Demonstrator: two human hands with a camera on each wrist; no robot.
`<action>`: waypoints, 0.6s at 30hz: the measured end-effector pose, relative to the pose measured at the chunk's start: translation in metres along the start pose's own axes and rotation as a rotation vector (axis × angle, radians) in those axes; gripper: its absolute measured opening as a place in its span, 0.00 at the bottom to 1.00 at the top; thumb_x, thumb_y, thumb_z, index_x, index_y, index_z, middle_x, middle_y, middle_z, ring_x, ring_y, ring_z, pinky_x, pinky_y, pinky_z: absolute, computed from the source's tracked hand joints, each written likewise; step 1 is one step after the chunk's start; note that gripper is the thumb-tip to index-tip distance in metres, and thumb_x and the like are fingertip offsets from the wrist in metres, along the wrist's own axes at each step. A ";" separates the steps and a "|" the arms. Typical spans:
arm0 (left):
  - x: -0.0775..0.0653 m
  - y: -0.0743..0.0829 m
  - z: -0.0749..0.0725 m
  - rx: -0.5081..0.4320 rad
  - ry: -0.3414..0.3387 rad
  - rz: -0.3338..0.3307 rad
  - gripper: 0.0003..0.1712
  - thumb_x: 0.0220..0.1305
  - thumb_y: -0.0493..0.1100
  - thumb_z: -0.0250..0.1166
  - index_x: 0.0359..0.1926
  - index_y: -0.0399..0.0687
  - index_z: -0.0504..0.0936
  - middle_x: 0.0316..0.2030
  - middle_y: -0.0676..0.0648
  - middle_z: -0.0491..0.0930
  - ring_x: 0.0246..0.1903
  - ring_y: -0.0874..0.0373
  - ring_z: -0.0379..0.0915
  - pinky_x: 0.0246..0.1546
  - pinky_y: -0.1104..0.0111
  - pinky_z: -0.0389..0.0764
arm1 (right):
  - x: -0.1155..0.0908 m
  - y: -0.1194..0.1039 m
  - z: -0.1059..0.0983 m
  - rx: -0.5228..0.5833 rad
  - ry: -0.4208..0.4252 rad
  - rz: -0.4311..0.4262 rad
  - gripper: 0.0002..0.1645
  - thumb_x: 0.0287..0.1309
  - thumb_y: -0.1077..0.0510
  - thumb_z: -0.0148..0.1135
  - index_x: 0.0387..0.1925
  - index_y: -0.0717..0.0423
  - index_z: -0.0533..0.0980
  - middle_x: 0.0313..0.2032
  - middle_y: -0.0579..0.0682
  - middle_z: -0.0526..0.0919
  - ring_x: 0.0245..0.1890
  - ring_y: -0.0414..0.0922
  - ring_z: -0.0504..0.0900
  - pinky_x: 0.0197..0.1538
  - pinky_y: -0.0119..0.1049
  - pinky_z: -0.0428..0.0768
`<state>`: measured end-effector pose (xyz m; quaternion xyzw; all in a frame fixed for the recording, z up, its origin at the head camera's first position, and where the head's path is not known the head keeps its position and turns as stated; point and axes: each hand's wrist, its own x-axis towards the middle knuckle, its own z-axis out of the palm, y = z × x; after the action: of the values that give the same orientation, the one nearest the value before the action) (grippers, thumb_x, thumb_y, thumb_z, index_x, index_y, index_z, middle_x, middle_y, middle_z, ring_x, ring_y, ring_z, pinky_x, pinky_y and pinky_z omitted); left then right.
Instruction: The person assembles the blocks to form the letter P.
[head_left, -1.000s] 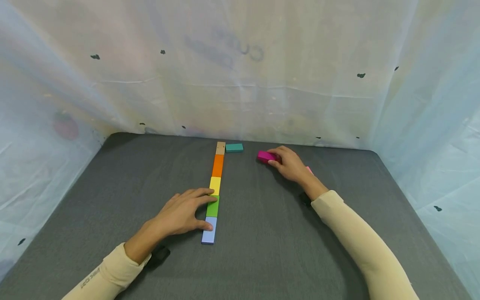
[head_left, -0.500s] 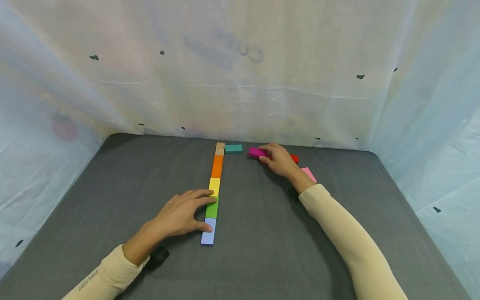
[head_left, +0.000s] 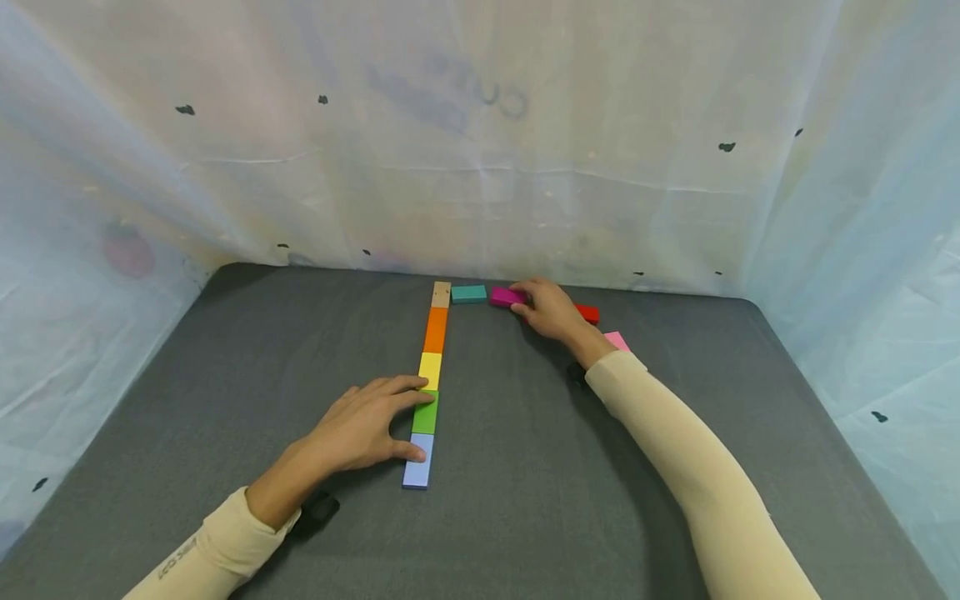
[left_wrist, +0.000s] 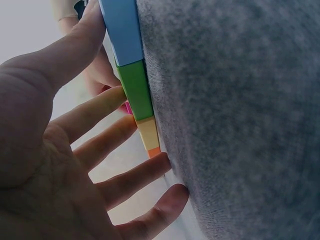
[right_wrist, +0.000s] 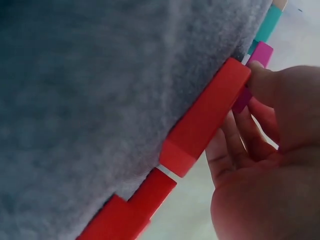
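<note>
Head: my right hand (head_left: 553,312) is pinching the magenta block (head_left: 506,297), which is sitting just right of the teal block (head_left: 468,294), small gap between. Can't tell if it's fully down on the surface (head_left: 517,500). The red block (head_left: 587,313) is lying farther right of teal, partly behind my hand; the pink block (head_left: 617,341) is lying right of teal and nearer me, part-covered by my sleeve (head_left: 675,442). Left of teal, the wooden block (head_left: 441,294) is heading a column running toward me: orange block (head_left: 436,330), yellow block (head_left: 430,367), green block (head_left: 425,414), light blue block (head_left: 417,467). My left hand (head_left: 360,427) is spreading wide, nearer me than teal, fingertips over yellow and green, thumb on light blue.

Left wrist: fingers are splaying along the column, gripping nothing; thumb is resting against light blue.

Right wrist: my thumb is pressing one side of magenta, fingers curling behind it. Teal is showing past its far end; red is lying on the side away from teal, two more reddish blocks (right_wrist: 152,192) beyond.
</note>
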<state>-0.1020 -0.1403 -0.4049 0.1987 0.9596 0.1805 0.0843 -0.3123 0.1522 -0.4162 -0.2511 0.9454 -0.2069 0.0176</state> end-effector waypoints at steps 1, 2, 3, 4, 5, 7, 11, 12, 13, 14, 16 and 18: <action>0.000 0.000 0.000 -0.001 -0.001 -0.001 0.45 0.46 0.65 0.76 0.67 0.62 0.75 0.73 0.53 0.65 0.71 0.43 0.62 0.61 0.28 0.62 | 0.001 0.000 0.000 -0.002 -0.004 0.004 0.25 0.69 0.52 0.60 0.64 0.56 0.74 0.59 0.58 0.78 0.57 0.54 0.76 0.63 0.51 0.74; 0.000 0.000 0.000 -0.001 -0.001 -0.001 0.45 0.46 0.65 0.76 0.67 0.62 0.75 0.73 0.53 0.65 0.71 0.44 0.62 0.61 0.28 0.61 | 0.002 -0.001 0.000 -0.003 -0.008 0.008 0.25 0.69 0.52 0.59 0.64 0.56 0.74 0.59 0.58 0.78 0.57 0.54 0.76 0.63 0.51 0.74; 0.000 -0.001 0.000 -0.001 -0.001 -0.001 0.45 0.46 0.65 0.76 0.67 0.62 0.75 0.73 0.53 0.65 0.71 0.44 0.62 0.61 0.28 0.62 | 0.003 -0.001 -0.001 -0.003 -0.011 0.013 0.25 0.69 0.52 0.59 0.64 0.56 0.74 0.59 0.58 0.78 0.56 0.54 0.76 0.63 0.51 0.74; 0.000 -0.001 0.000 0.000 -0.001 0.000 0.45 0.46 0.65 0.76 0.67 0.62 0.75 0.73 0.53 0.65 0.71 0.44 0.62 0.61 0.28 0.62 | 0.003 -0.001 -0.001 -0.002 -0.014 0.017 0.25 0.69 0.52 0.59 0.64 0.56 0.74 0.59 0.58 0.78 0.56 0.54 0.76 0.62 0.51 0.74; 0.000 -0.001 0.000 0.001 0.000 -0.001 0.45 0.46 0.65 0.76 0.67 0.62 0.75 0.73 0.53 0.65 0.71 0.44 0.62 0.61 0.28 0.62 | 0.004 -0.001 -0.001 -0.002 -0.017 0.021 0.25 0.70 0.52 0.59 0.64 0.55 0.74 0.58 0.58 0.78 0.55 0.53 0.76 0.62 0.51 0.74; 0.000 -0.001 -0.001 0.002 0.001 0.000 0.45 0.46 0.65 0.76 0.67 0.63 0.75 0.73 0.54 0.65 0.70 0.44 0.63 0.61 0.28 0.61 | 0.004 -0.001 -0.001 0.003 -0.018 0.027 0.25 0.70 0.52 0.59 0.65 0.56 0.74 0.58 0.58 0.78 0.54 0.53 0.77 0.62 0.51 0.74; 0.000 -0.001 -0.002 0.001 0.003 -0.001 0.45 0.46 0.65 0.77 0.66 0.63 0.75 0.72 0.54 0.65 0.71 0.44 0.62 0.61 0.27 0.61 | 0.006 -0.001 -0.001 0.011 -0.021 0.034 0.25 0.69 0.52 0.60 0.64 0.56 0.74 0.58 0.58 0.78 0.53 0.53 0.77 0.61 0.50 0.75; 0.000 -0.001 -0.002 0.001 0.002 -0.001 0.45 0.46 0.65 0.77 0.66 0.62 0.75 0.72 0.54 0.65 0.71 0.44 0.62 0.61 0.27 0.60 | 0.006 0.000 0.000 0.010 -0.024 0.035 0.25 0.69 0.52 0.60 0.64 0.56 0.74 0.58 0.58 0.78 0.54 0.53 0.77 0.61 0.50 0.75; 0.000 -0.001 -0.002 0.002 0.002 -0.001 0.45 0.46 0.65 0.77 0.66 0.62 0.75 0.72 0.53 0.65 0.71 0.44 0.62 0.61 0.27 0.60 | 0.007 0.000 0.000 0.007 -0.027 0.036 0.25 0.69 0.52 0.60 0.64 0.56 0.74 0.58 0.58 0.78 0.54 0.53 0.76 0.61 0.50 0.75; 0.000 -0.001 -0.002 0.001 0.002 -0.002 0.45 0.46 0.64 0.77 0.66 0.62 0.75 0.72 0.53 0.65 0.71 0.43 0.62 0.61 0.27 0.60 | 0.007 0.000 0.000 0.005 -0.032 0.038 0.26 0.69 0.51 0.59 0.64 0.56 0.74 0.58 0.58 0.78 0.54 0.53 0.76 0.61 0.50 0.75; -0.001 -0.001 -0.003 0.001 0.000 -0.003 0.45 0.46 0.64 0.77 0.66 0.62 0.75 0.72 0.53 0.65 0.71 0.43 0.62 0.61 0.27 0.61 | 0.008 0.000 0.001 0.001 -0.040 0.041 0.26 0.69 0.51 0.59 0.65 0.56 0.74 0.59 0.58 0.77 0.54 0.52 0.76 0.61 0.49 0.75; 0.000 -0.001 -0.003 -0.001 -0.001 -0.003 0.45 0.46 0.64 0.77 0.66 0.62 0.75 0.72 0.53 0.65 0.71 0.43 0.62 0.61 0.27 0.61 | 0.008 0.000 0.001 0.002 -0.045 0.044 0.26 0.69 0.50 0.59 0.65 0.56 0.74 0.60 0.58 0.77 0.54 0.52 0.76 0.61 0.49 0.75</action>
<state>-0.1026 -0.1420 -0.4025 0.1974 0.9598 0.1805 0.0853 -0.3190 0.1482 -0.4169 -0.2347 0.9499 -0.2020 0.0435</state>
